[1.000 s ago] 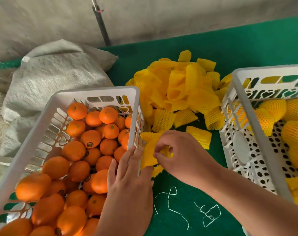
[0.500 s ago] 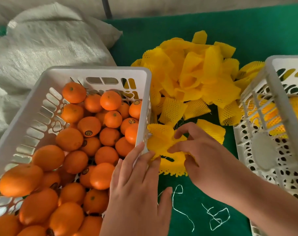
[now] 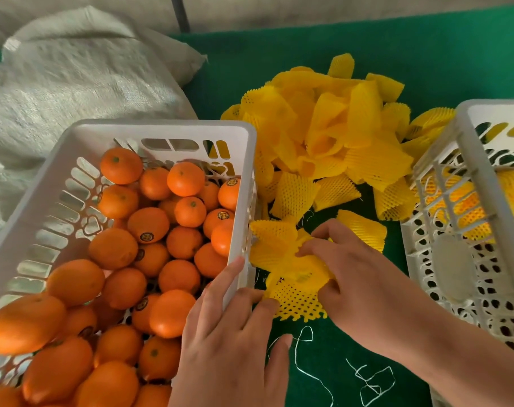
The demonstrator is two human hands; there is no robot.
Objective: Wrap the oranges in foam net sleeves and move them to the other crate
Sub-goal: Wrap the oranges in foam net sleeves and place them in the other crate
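Note:
A white crate (image 3: 161, 129) on the left holds several bare oranges (image 3: 148, 224). Between the crates, a yellow foam net sleeve (image 3: 291, 268) lies on the green cloth. My right hand (image 3: 355, 277) pinches this sleeve from the right with curled fingers and thumb. My left hand (image 3: 235, 342) lies over the left crate's right rim, its straight fingertips touching the sleeve's lower edge. A second white crate (image 3: 452, 259) on the right holds oranges wrapped in yellow sleeves (image 3: 470, 210), partly cut off by the frame edge.
A loose pile of yellow foam sleeves (image 3: 332, 127) lies behind the hands, between the crates. White string scraps (image 3: 373, 383) lie on the green cloth (image 3: 352, 48) in front. A grey woven sack (image 3: 73, 77) fills the back left, with a dark pole (image 3: 179, 10) behind it.
The sleeve, pinched near the crate corner a second ago, now lies lower and spread out. My right hand followed it down, and my left fingertips now touch its edge.

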